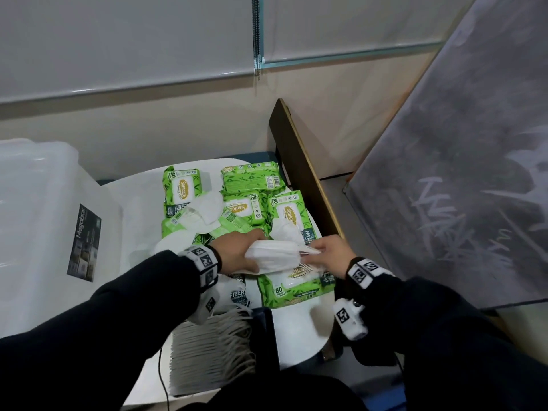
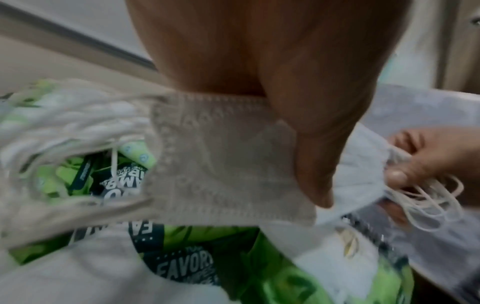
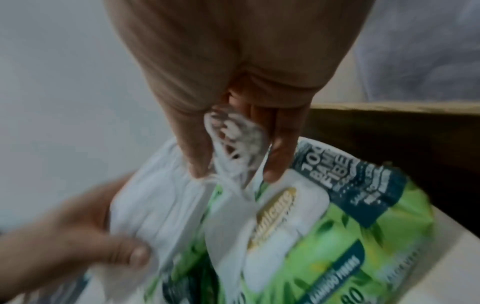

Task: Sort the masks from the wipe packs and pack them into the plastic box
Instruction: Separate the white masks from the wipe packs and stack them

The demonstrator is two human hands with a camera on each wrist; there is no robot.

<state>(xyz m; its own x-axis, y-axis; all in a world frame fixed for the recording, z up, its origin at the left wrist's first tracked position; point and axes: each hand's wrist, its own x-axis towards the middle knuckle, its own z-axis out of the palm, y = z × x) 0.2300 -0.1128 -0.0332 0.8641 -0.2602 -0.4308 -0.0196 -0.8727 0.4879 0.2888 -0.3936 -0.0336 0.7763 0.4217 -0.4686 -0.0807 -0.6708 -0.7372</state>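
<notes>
A bundle of white masks (image 1: 274, 256) hangs just above the green wipe packs (image 1: 296, 287) on the white table (image 1: 302, 330). My left hand (image 1: 237, 253) grips the bundle's left end (image 2: 221, 164), thumb over the top. My right hand (image 1: 332, 252) pinches the ear loops (image 3: 233, 152) at the right end (image 2: 428, 197). More loose masks (image 1: 207, 209) lie among the packs. The clear plastic box (image 1: 44, 221) stands at the left; I cannot see into it.
A stack of masks (image 1: 210, 351) lies at the table's near edge under my left forearm. A dark wooden board (image 1: 302, 167) borders the table on the right, with a grey patterned panel (image 1: 459, 173) beyond it. A wall runs behind.
</notes>
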